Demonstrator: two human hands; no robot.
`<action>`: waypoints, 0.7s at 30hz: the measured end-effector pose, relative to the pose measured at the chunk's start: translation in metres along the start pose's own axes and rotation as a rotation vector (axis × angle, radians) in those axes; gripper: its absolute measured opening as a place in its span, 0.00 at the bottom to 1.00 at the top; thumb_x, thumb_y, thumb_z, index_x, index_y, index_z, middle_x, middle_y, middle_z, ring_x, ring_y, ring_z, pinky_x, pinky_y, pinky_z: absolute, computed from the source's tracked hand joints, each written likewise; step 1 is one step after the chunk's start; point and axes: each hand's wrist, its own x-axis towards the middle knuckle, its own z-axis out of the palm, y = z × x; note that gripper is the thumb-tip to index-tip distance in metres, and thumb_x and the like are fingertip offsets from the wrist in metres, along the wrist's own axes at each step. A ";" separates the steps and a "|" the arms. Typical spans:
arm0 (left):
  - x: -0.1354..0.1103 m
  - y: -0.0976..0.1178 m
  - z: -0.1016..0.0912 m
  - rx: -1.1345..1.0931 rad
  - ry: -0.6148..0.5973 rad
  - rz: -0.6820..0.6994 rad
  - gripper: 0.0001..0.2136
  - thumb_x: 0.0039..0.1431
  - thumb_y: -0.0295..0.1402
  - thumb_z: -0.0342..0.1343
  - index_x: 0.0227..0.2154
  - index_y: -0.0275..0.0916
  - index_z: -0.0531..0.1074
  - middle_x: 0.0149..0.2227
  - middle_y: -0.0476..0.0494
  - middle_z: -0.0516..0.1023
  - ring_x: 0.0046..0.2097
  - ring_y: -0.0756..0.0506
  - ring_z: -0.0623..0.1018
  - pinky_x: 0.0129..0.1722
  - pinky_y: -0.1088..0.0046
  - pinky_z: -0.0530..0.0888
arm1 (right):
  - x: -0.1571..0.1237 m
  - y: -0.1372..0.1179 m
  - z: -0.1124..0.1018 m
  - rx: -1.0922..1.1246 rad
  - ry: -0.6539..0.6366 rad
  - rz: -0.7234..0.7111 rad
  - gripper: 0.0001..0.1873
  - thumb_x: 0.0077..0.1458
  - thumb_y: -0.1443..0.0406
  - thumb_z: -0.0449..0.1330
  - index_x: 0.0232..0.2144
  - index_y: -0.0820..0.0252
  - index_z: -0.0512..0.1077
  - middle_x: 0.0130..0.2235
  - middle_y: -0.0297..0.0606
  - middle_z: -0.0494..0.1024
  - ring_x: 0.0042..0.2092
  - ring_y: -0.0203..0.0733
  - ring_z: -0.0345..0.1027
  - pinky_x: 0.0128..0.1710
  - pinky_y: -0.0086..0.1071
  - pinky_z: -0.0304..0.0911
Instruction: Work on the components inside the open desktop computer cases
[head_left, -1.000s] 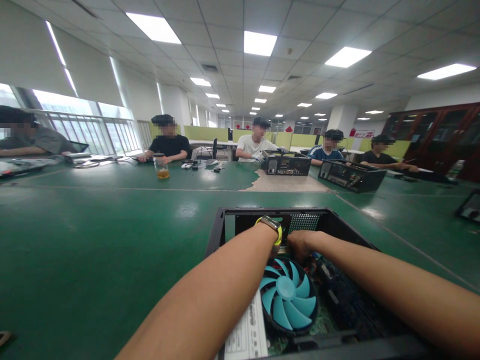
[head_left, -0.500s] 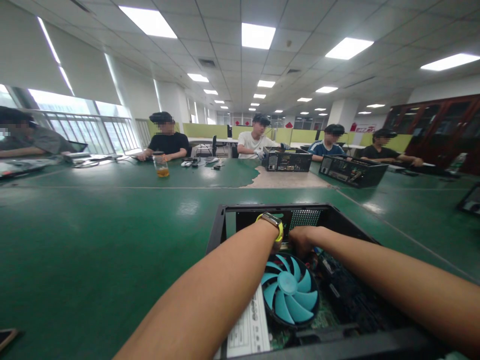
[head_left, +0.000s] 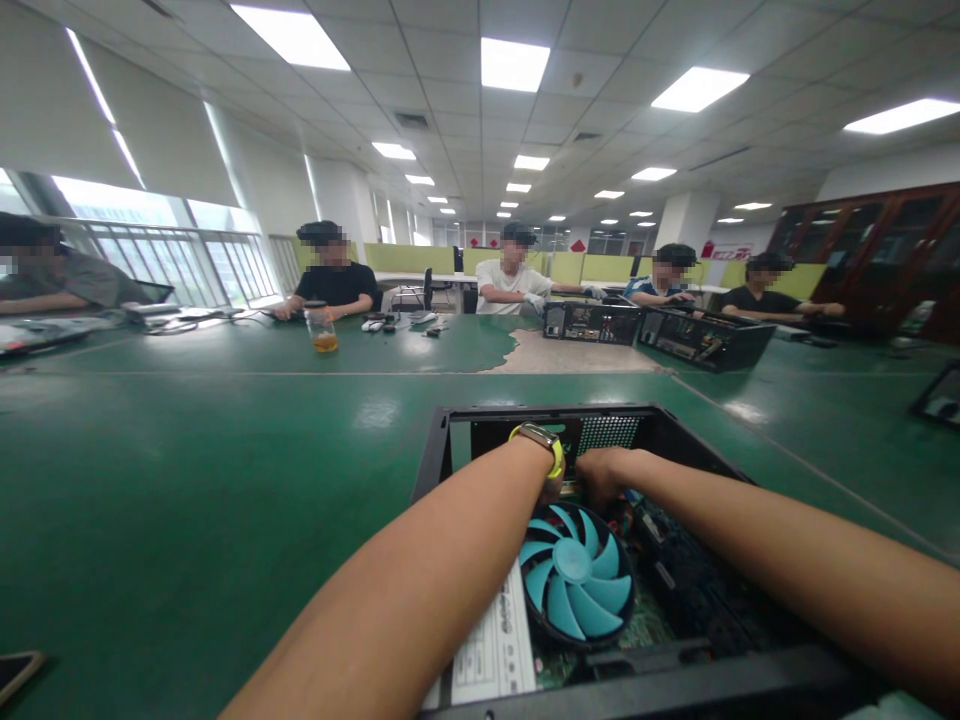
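An open computer case (head_left: 555, 408) lies on the table, and both my hands reach down inside it near its far wall. My left hand (head_left: 553, 488) is mostly hidden behind its own wrist, which wears a watch with a yellow band (head_left: 556, 458). Close beside it, my right hand (head_left: 598, 475) is curled closed; whatever its fingers grip is out of sight. Just below the hands sits a round cooling fan (head_left: 573, 562) with turquoise blades. Left of the fan is a power supply with a white label (head_left: 491, 650), partly covered by my left forearm. Green circuit board (head_left: 651, 628) shows beneath.
Across the green table (head_left: 225, 480), several people sit; one in white gloves handles another computer case (head_left: 592, 322). A second case (head_left: 705, 338) stands to its right. A cup of amber drink (head_left: 322, 330) and small parts are at the back left. A phone-like object's edge (head_left: 21, 672) shows lower left.
My hands stay in nearly the same place in the case. Across the table, the gloved person's computer case has shifted right, close to the neighbouring one.
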 end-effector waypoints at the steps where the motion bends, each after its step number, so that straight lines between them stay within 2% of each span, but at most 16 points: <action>1: 0.000 0.000 0.000 0.006 -0.039 -0.013 0.14 0.39 0.39 0.63 0.28 0.33 0.77 0.21 0.42 0.75 0.26 0.42 0.75 0.31 0.62 0.75 | -0.001 -0.001 -0.001 -0.002 -0.009 -0.001 0.23 0.29 0.61 0.68 0.33 0.64 0.76 0.33 0.43 0.78 0.36 0.46 0.72 0.33 0.31 0.65; 3: 0.000 0.001 -0.001 0.021 -0.107 -0.032 0.14 0.39 0.39 0.64 0.27 0.33 0.77 0.23 0.41 0.76 0.28 0.41 0.75 0.34 0.61 0.75 | -0.004 -0.002 -0.002 -0.001 -0.024 -0.008 0.24 0.30 0.61 0.68 0.35 0.65 0.76 0.35 0.43 0.78 0.36 0.46 0.72 0.33 0.31 0.65; 6: 0.000 0.001 -0.003 0.035 -0.144 -0.037 0.15 0.39 0.41 0.63 0.27 0.33 0.76 0.24 0.41 0.76 0.30 0.41 0.75 0.38 0.60 0.74 | -0.005 -0.003 -0.002 -0.008 -0.007 -0.008 0.25 0.29 0.61 0.68 0.36 0.63 0.76 0.36 0.43 0.78 0.38 0.47 0.72 0.34 0.31 0.65; 13: 0.001 0.001 -0.005 0.026 -0.194 -0.037 0.13 0.38 0.38 0.64 0.27 0.34 0.76 0.24 0.42 0.76 0.31 0.42 0.75 0.36 0.63 0.74 | 0.004 0.001 0.000 -0.021 -0.050 0.024 0.21 0.26 0.61 0.68 0.29 0.64 0.76 0.32 0.42 0.79 0.36 0.46 0.72 0.33 0.31 0.65; 21: 0.009 -0.002 -0.005 0.022 -0.255 -0.026 0.13 0.35 0.36 0.65 0.28 0.36 0.76 0.29 0.42 0.78 0.32 0.42 0.75 0.39 0.62 0.74 | 0.003 -0.002 -0.001 -0.031 -0.023 0.036 0.24 0.26 0.61 0.69 0.32 0.65 0.76 0.35 0.44 0.79 0.37 0.48 0.73 0.32 0.32 0.66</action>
